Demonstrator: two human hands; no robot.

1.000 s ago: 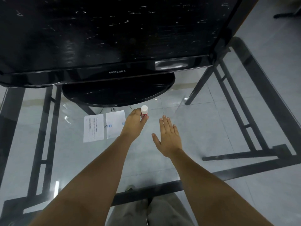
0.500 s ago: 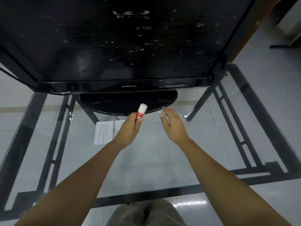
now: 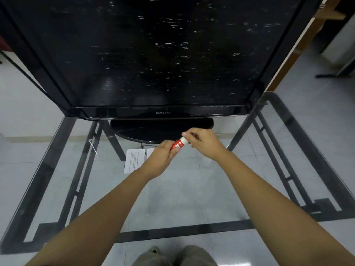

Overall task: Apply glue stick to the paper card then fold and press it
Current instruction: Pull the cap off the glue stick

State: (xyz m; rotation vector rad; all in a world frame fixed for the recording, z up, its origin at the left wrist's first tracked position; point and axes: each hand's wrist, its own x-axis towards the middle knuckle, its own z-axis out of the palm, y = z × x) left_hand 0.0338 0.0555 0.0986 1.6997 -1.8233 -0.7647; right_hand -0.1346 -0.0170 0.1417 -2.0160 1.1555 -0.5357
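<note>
A red glue stick [image 3: 178,145] with a white cap is held above the glass table, tilted up to the right. My left hand [image 3: 161,158] grips its red body from below. My right hand [image 3: 203,143] pinches the white cap at the top end. A white paper card [image 3: 133,160] with small printed text lies flat on the glass, to the left of my left hand; its right half is partly hidden behind that hand.
A large black television [image 3: 153,54] on an oval black stand [image 3: 134,129] fills the far half of the glass table [image 3: 172,198]. The table's black metal frame [image 3: 182,230] shows through the glass, with a tiled floor below. My knees show at the bottom edge.
My left hand lifted the glue stick and tilted it right. My right hand, open before, has closed its fingers on the white cap. The view has tilted upward.
</note>
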